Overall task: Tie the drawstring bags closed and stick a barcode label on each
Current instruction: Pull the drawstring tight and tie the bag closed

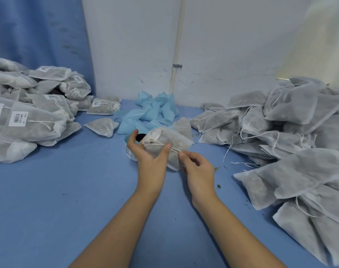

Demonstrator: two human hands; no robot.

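You sit at a big blue table (68, 190). On the right side of the frame is the unlabelled heap (300, 171), bags with loose strings and no stickers, so I think much of the job is left. On the left side is the labelled heap (29, 120), tied and stickered. At the top middle lies a mess of light blue strips (151, 111).

The bag (170, 140) you are working on is in the middle of the frame, up off the table, between both hands. Your left hand (147, 157) holds it. The thumb presses on the front near the bunched mouth, and the fingers curl round the back. The mouth points to the upper left.

The string (175, 150) runs from the mouth toward the lower right, straight to your right hand (197, 169). That hand pinches the end between thumb and first finger. Its other fingers curl loosely.

So the pull should go to the lower right, away from your left thumb. There is open table that way before the unlabelled heap starts. The label roll (130, 153) sits just behind your left hand, so that hand is nearer to it. The most room is at the lower left.
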